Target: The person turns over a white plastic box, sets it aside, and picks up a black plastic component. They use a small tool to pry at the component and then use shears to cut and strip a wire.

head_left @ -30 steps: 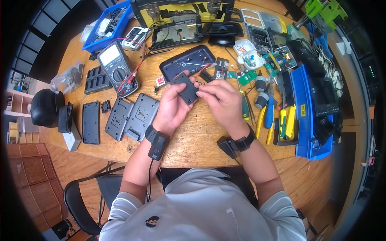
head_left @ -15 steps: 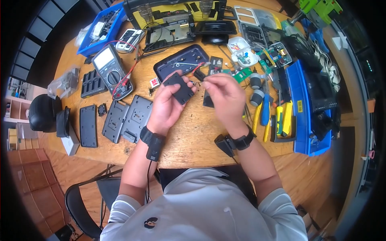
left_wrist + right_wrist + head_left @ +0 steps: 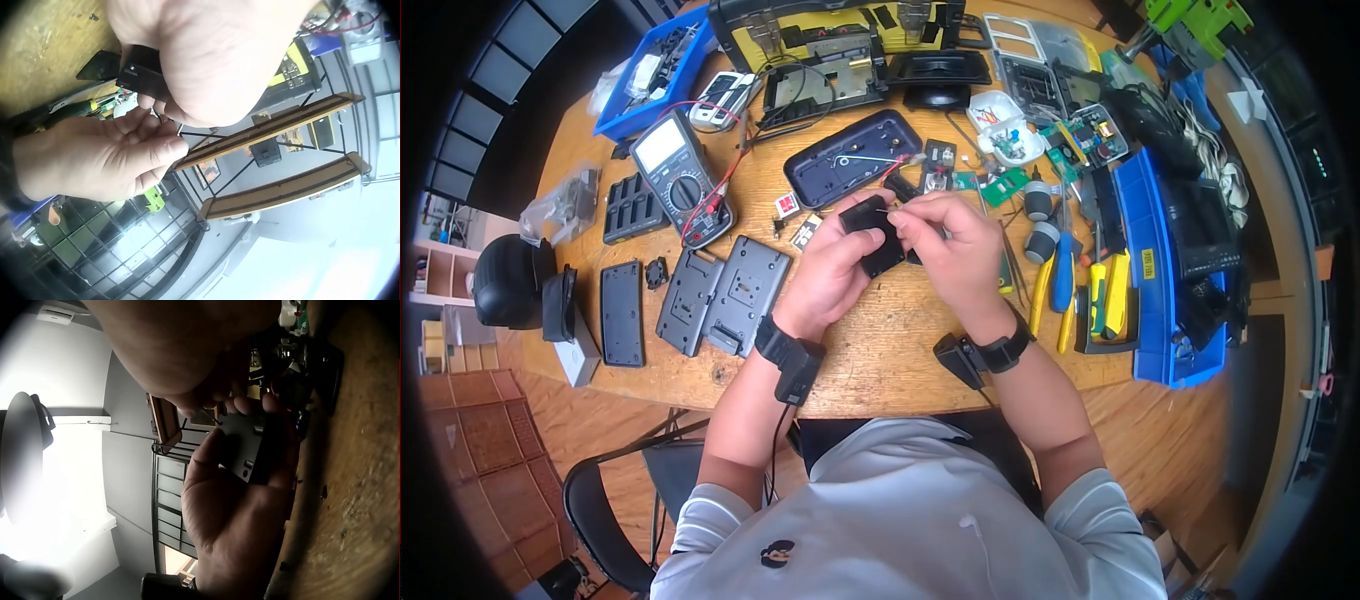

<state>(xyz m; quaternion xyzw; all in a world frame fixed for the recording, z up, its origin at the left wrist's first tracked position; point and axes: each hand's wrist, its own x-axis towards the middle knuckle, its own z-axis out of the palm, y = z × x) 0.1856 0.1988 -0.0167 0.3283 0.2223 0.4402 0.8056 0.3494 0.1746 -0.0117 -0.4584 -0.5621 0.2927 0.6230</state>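
Note:
In the head view my left hand (image 3: 825,275) grips a flat black plastic case (image 3: 886,256), its thumb lying across the face. The right wrist view shows the same case (image 3: 239,447) held by its edges, with small slots and a hole near one end. My right hand (image 3: 952,245) pinches a thin metal rod (image 3: 212,419) between thumb and forefinger, its tip right at the case's edge. Between those fingertips, the rod (image 3: 180,129) shows as a short bright sliver in the left wrist view. Most of it is hidden by the fingers.
A dark blue shell (image 3: 825,178) lies beyond the hands. Left are a multimeter (image 3: 675,180) with red leads and grey plates (image 3: 745,285). Right are yellow-handled tools (image 3: 1112,300), a blue screwdriver (image 3: 1061,285), a blue bin (image 3: 1145,265) and green circuit boards (image 3: 1005,187).
My right hand drew away from the case, then came back to its upper edge with the rod showing. The left hand has tilted the case and shifted it slightly right.

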